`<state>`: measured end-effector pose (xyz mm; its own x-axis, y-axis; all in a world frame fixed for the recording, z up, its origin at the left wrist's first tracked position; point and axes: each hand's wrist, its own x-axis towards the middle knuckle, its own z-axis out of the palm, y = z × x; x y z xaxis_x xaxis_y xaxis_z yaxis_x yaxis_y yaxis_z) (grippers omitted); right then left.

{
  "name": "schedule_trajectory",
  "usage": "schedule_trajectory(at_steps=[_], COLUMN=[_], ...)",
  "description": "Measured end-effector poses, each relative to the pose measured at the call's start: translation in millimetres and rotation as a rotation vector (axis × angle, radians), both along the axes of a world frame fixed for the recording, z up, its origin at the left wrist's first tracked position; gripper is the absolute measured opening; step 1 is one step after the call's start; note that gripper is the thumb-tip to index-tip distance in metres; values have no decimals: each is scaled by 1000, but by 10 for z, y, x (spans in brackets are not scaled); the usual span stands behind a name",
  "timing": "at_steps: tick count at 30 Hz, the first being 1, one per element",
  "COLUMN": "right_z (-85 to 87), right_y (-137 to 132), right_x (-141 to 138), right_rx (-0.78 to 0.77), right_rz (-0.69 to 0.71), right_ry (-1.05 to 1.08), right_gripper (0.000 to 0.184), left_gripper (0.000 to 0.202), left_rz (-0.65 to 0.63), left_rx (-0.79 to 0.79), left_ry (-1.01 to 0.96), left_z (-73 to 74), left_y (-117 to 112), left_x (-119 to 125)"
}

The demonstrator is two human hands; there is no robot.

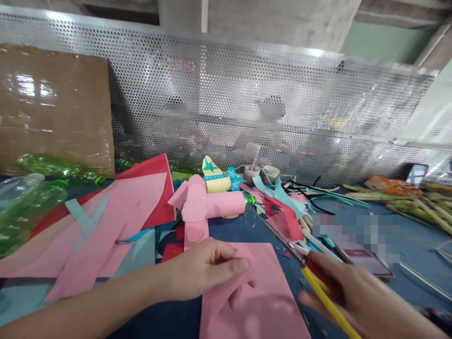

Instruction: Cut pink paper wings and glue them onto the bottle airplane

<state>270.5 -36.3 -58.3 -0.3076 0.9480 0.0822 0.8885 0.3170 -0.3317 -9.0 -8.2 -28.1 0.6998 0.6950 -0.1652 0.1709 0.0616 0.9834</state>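
Note:
My left hand (203, 270) is closed at the near edge of a pink sheet (261, 263), thumb on top, pinching it. Two small flesh-toned spots show in the sheet below the thumb; whether they are fingertips or openings I cannot tell. In my right hand (356, 292) is a pair of scissors (300, 252) with yellow and dark red handles, blurred by motion. Their blades point away to the upper left, apart from the sheet. Just beyond the sheet lies a bottle wrapped in pink paper (224, 205), its green neck toward the right.
On the left, pink and red sheets (116, 226) lie beside green plastic bottles (31, 212). A yellow and blue paper craft (219, 181) sits behind. Paper scraps (286, 207) and a phone (367, 259) are at right. A cardboard piece (52, 108) leans against a perforated metal screen (229, 103).

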Motion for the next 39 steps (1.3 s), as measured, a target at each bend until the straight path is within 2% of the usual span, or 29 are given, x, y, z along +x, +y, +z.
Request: schedule_trajectory(at_steps=[3, 5, 7, 10, 11, 14, 17, 19, 23, 25, 27, 34, 37, 39], right_z=[-43, -78, -86, -39, -17, 28, 16, -10, -66, -98, -132, -140, -118, -129], right_y=[286, 396, 421, 311, 248, 58, -27, -1, 184, 282, 349, 342, 328, 336], right_x=[281, 378, 341, 51, -79, -437, -599, -574, -347, -235, -168, -227, -261, -254], right_rx=[36, 22, 62, 132, 52, -343, -506, -487, -221, -127, -102, -190, -212, -212], right_rz=[-73, -60, -46, -36, 10, 211, 188, 139, -6, -36, -43, -37, -19, -6], right_ry=[-184, -184, -96, 156, 276, 653, 777, 820, 800, 798, 829, 885, 861, 837], right_gripper=[34, 37, 36, 26, 26, 30, 18, 17, 19, 18, 19, 21, 23, 23], left_gripper=[45, 44, 41, 36, 36, 38, 36, 33, 27, 31, 36, 23, 29, 32], left_rz=[-24, -12, -13, -23, -29, -30, -31, -21, 135, 212, 228, 129, -1, -26], left_rx=[-103, -150, -132, -75, -54, 43, 116, 105, 85, 67, 62, 172, 364, 559], left_ry=[85, 121, 161, 235, 264, 346, 403, 409, 337, 313, 312, 210, 283, 330], left_z=[-58, -106, -141, -138, -122, -58, -36, -61, -134, -147, -150, -247, -211, -111], left_y=[-28, -47, -64, -91, -103, -141, -157, -143, -70, -32, -4, -3, -40, -60], left_x=[23, 35, 45, 70, 85, 138, 173, 172, 134, 115, 104, 77, 68, 64])
